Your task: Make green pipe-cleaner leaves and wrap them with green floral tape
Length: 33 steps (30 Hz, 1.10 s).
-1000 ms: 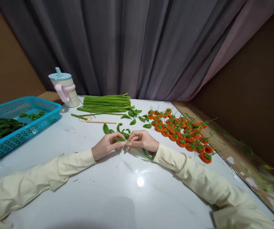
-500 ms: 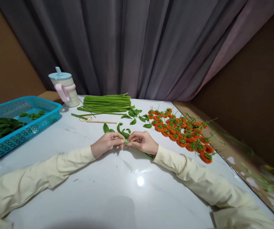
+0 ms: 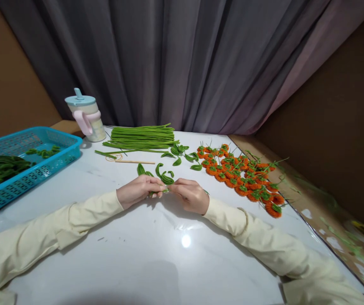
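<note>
My left hand [image 3: 142, 189] pinches a small green fuzzy piece [image 3: 157, 193], which looks like pipe cleaner, between thumb and fingers. Its tip pokes out toward my right hand [image 3: 190, 195], whose thumb and fingers are closed at that end. What the right fingers grip, if anything, is mostly hidden. Just beyond the hands lie green pipe-cleaner leaves [image 3: 167, 179], with another leaf [image 3: 141, 170] above the left hand. More leaves [image 3: 196, 167] rest farther back to the right. A thin wooden stick [image 3: 136, 162] lies behind the left hand.
A bundle of green pipe cleaners [image 3: 142, 138] lies at the back. Several orange flower heads [image 3: 231, 183] with green centres cover the right side. On the left stand a blue basket [image 3: 42, 169] holding green pieces and a lidded cup [image 3: 89, 118]. A grey curtain [image 3: 156, 63] hangs behind the table.
My right hand has turned and closed its fingers more, and sits slightly lower. My left hand has shifted a little left, still pinching the green piece.
</note>
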Available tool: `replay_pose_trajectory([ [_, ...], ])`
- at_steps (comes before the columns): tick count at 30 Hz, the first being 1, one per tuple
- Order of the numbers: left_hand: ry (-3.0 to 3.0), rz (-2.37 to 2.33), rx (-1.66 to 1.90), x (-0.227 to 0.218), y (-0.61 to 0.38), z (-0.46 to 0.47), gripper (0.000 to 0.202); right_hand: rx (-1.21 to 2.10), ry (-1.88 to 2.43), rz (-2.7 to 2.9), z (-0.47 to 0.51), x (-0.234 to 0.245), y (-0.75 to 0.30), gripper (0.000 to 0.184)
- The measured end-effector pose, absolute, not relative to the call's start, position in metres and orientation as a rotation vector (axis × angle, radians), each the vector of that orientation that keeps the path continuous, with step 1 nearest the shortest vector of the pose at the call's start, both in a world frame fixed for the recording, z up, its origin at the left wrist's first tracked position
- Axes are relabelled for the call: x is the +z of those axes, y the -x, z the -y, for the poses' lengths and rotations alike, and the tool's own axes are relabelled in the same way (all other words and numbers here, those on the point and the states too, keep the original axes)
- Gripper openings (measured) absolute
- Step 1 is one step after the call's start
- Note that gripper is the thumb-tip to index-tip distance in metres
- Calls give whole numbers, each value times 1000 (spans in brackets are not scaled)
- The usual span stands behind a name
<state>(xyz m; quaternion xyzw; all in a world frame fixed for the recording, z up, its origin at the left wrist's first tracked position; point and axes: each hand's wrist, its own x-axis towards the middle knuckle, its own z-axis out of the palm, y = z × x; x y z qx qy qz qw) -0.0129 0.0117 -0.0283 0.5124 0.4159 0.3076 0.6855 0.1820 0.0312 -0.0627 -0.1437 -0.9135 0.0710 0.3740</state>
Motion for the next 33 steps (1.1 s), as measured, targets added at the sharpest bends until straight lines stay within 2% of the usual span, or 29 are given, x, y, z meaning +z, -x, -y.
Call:
replay_pose_trajectory([
  [5, -1018, -893, 659, -27, 12, -11, 14, -38, 210, 2345, -29, -57, -184, 30],
  [9, -926, -847, 671, -28, 11, -10, 12, -167, 139, 2329, -28, -53, -186, 27],
  [13, -932, -843, 648, -27, 11, -10, 12, -105, 173, 2347, -30, -58, -185, 24],
  [18, -1293, -1011, 551, -23, 14, -13, 26, 420, 411, 2203, -34, -62, -182, 19],
  [23, -1857, -1113, 667, -20, 16, -9, 30, 1209, 754, 1892, -36, -58, -179, 22],
  [25, -2044, -1151, 656, -19, 16, -5, 26, 1478, 791, 1734, -36, -57, -177, 26],
  [28, -2149, -1195, 630, -17, 15, -3, 21, 1664, 795, 1597, -36, -55, -176, 29],
  [33, -1875, -1131, 540, -13, 16, -9, 23, 1806, 732, 1540, -38, -50, -177, 31],
])
